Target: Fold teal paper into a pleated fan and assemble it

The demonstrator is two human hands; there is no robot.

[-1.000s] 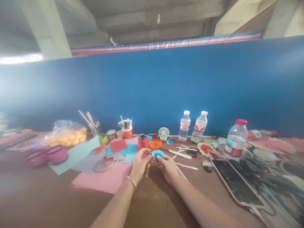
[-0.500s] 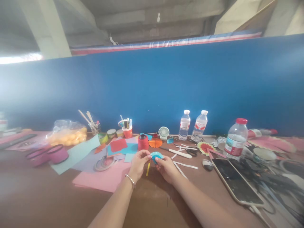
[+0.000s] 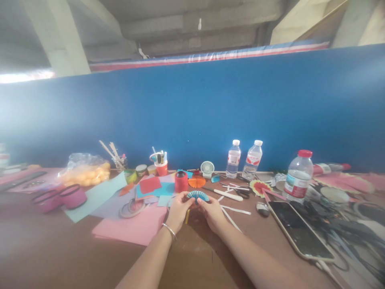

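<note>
A blue pleated paper fan (image 3: 197, 195) is spread in a half-round above the table, held at both lower corners. My left hand (image 3: 181, 208) pinches its left end, thumb toward me. At the other end, my right hand (image 3: 211, 211) grips the fan between thumb and fingers. Just beyond them lies an orange pleated paper fan (image 3: 197, 182), beside a red cylindrical object (image 3: 181, 181) with a dark top. A thin yellow strip (image 3: 187, 217) rests on the table next to my left hand.
Pink paper sheets (image 3: 126, 229) and a tape roll (image 3: 132, 208) lie to the left. Rightward are a white-handled tool (image 3: 228, 194), white paper strips (image 3: 236, 210), scissors (image 3: 245, 194), a phone (image 3: 300, 228) and a red-capped bottle (image 3: 298, 176). A small white electric fan (image 3: 207, 168) stands behind.
The blue paper fan has opened wider and turned to face more evenly upward. My left hand has shifted slightly right, and both hands now hold opposite ends.
</note>
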